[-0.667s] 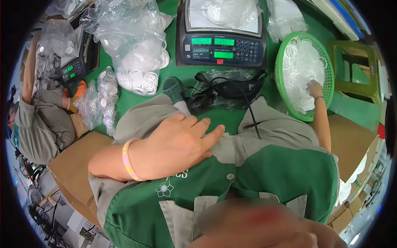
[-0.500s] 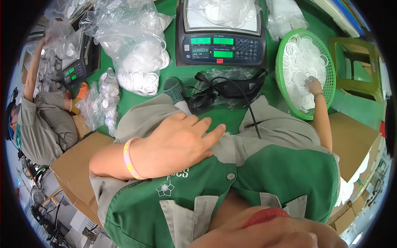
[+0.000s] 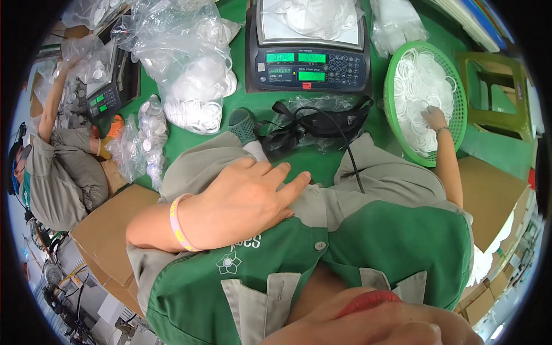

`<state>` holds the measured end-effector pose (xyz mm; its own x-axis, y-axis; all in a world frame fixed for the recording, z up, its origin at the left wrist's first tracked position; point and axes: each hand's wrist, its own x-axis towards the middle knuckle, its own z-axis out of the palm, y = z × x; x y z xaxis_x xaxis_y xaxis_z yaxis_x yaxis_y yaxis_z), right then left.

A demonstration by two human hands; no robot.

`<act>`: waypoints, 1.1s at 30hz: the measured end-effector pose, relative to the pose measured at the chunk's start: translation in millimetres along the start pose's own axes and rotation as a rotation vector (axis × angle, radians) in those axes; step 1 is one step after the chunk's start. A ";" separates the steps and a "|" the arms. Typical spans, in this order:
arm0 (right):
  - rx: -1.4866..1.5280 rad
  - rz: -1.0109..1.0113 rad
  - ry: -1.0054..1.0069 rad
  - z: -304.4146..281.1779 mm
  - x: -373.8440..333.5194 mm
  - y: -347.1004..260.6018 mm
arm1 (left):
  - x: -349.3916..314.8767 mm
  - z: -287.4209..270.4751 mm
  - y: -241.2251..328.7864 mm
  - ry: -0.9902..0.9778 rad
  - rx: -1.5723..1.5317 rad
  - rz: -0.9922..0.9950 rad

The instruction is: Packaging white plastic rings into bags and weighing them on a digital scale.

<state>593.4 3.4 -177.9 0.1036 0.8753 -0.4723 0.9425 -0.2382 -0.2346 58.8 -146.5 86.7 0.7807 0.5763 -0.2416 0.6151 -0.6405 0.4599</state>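
My left hand (image 3: 253, 187) is held in front of my body, its fingers stretched out and slightly spread, with nothing in it. A pink-and-yellow band circles that wrist. Out to the right, my right hand (image 3: 435, 118) reaches into a green plastic basket (image 3: 460, 123) holding a heap of thin white rings (image 3: 422, 75). Its fingers are curled down against the rings; whatever is between them is hidden. Beyond my lap stands a black counting scale (image 3: 339, 77) with lit green displays. A clear bag of white ring-like parts (image 3: 313, 17) lies on its pan.
Clear bags of white rings (image 3: 192, 106) lie left of the scale. A black strapped pouch with a cable (image 3: 328, 123) sits before it. An olive plastic stool (image 3: 497, 95) is beyond the basket. Cardboard boxes (image 3: 109, 230) flank me. At far left a co-worker (image 3: 60, 178) handles a bag.
My right hand has shifted slightly to the left among the rings. The scale's display reading has changed. My left hand is nearly still. The co-worker's arm has moved a little.
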 end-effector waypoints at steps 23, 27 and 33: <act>0.638 0.115 0.084 -47.5 -19.5 -24.9 | 0.7 -9.6 2.3 -0.022 -0.001 0.002; 0.603 0.097 0.120 -53.4 -17.4 -38.3 | -0.2 -7.0 1.8 0.045 0.034 0.034; 0.562 0.081 0.248 -53.9 -7.7 -32.0 | -1.5 -6.6 -0.6 0.056 0.041 0.039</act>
<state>579.6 27.0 -121.0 0.3018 0.9011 -0.3114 0.6241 -0.4337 -0.6499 56.6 -143.6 92.4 0.7974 0.5773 -0.1757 0.5892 -0.6823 0.4327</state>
